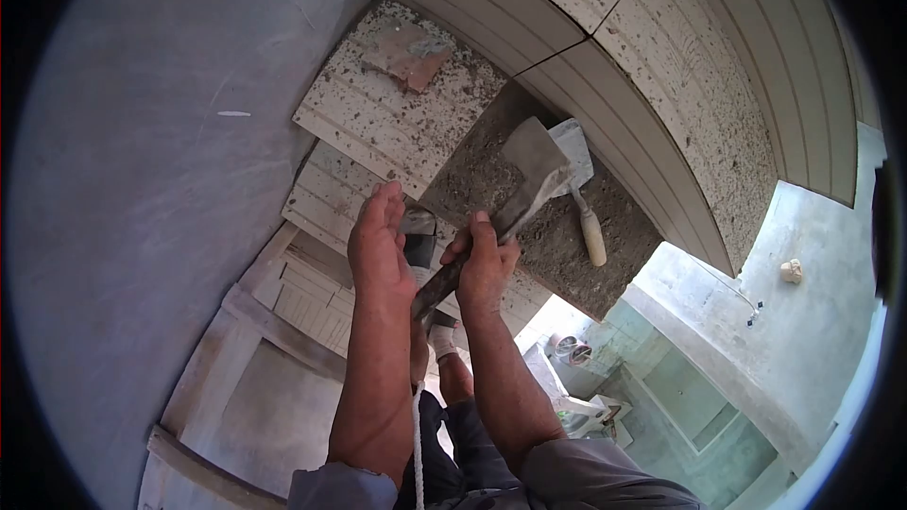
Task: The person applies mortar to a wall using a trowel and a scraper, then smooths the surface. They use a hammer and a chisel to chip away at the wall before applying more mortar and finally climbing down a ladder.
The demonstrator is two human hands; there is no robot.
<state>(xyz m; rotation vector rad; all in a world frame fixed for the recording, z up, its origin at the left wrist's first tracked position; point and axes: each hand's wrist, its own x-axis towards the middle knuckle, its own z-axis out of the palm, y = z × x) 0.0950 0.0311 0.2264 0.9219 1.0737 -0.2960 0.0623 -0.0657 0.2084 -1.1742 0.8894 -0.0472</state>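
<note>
My right hand (484,264) is wrapped round the dark handle of a short-handled hoe (537,153), its broad grey blade pointing up and away over the mortar. To the left of the handle, my left hand (380,244) is raised with fingers stretched out, holding nothing. A trowel (591,231) with a pale wooden grip lies on the bed of grey mortar (576,250), its blade partly behind the hoe. On the speckled step tile (354,113) beyond my left hand rests a broken reddish chunk (411,57).
A grey plastered wall (179,179) borders the stairs on the left. Higher tiled steps (661,76) curve up to the right. A dark shoe (419,234) shows between my hands. Lower down are a wooden frame (283,335) and, past the stair edge, a floor far below (699,397).
</note>
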